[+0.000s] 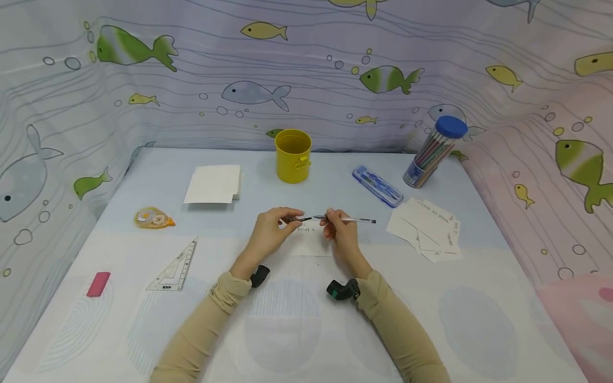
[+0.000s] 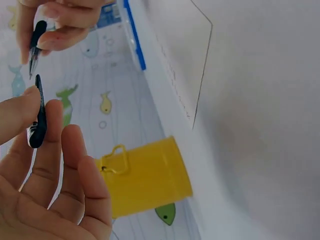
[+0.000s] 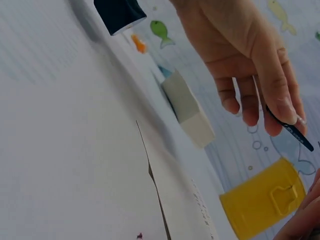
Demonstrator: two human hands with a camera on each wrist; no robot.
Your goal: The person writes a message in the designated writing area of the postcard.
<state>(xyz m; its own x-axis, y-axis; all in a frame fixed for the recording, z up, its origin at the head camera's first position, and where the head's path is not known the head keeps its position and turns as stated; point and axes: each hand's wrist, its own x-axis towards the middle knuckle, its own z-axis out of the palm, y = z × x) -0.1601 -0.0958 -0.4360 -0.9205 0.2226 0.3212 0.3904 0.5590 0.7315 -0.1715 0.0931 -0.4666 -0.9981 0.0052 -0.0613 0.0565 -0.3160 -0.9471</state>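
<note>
1. A black pen cap [image 1: 298, 218] is pinched by the left hand [image 1: 269, 234] between thumb and fingertips; its other fingers are loosely curled.
2. A pen [image 1: 348, 219] is gripped by the right hand [image 1: 340, 232], fingers curled round the barrel, with the tip pointed left toward the cap.
3. In the left wrist view, the cap [image 2: 38, 117] is seen just below the pen tip [image 2: 35, 46], a small gap between them.
4. Both hands are held just above a small white card [image 1: 313, 240] with writing, lying on the table [image 1: 297, 330] at centre.
5. A yellow cup [image 1: 293, 156] is placed behind the hands, well apart.
6. A stack of blank cards [image 1: 213, 184] is seen left of the cup.
7. Written cards [image 1: 426, 229] are spread at the right, a blue case [image 1: 377, 185] and a tube of coloured pens [image 1: 433, 152] behind them.
8. A correction tape [image 1: 153, 218], set square [image 1: 175, 267] and pink eraser [image 1: 98, 283] are laid at the left.
</note>
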